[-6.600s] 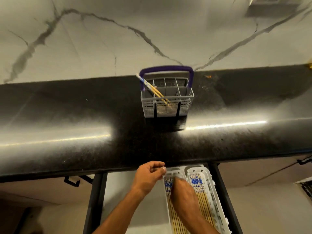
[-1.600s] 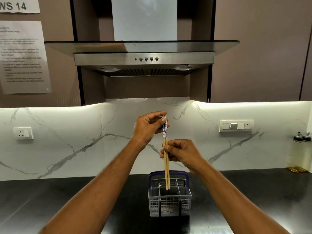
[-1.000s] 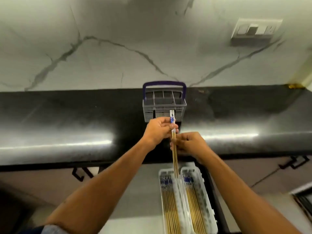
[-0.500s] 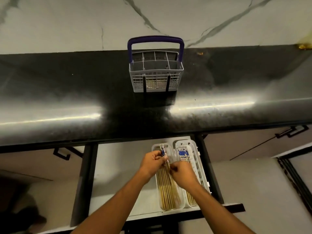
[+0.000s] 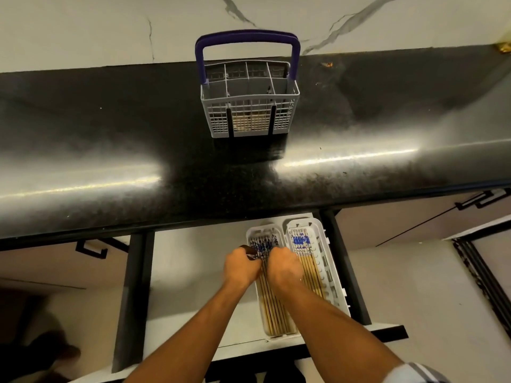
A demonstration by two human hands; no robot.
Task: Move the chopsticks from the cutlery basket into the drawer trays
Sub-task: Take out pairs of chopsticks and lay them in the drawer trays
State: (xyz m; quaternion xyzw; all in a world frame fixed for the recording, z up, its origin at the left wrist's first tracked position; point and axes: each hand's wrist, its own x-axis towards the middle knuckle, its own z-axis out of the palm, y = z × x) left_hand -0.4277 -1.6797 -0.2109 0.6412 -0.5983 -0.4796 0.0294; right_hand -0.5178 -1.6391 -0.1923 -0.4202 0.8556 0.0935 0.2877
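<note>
The grey cutlery basket (image 5: 250,106) with a purple handle stands on the black counter; I see no chopsticks in it. Below, the open drawer (image 5: 190,261) holds two white trays side by side. The left tray (image 5: 253,233) and the right tray (image 5: 322,230) each hold several wooden chopsticks with blue-patterned tops. My left hand (image 5: 241,268) and my right hand (image 5: 283,269) are side by side over the left tray's chopsticks (image 5: 272,308), fingers curled down around a pair there. My fingertips are hidden behind the backs of my hands.
The glossy black counter (image 5: 110,139) overhangs the back of the drawer, with a marble wall behind it. Black cabinet frames stand left (image 5: 132,286) and right (image 5: 348,266) of the drawer. A black handle (image 5: 481,200) juts from the cabinet to the right.
My hands took the last pair from the basket, carried it down to the drawer, and now sit lower, down on the left tray's chopsticks.
</note>
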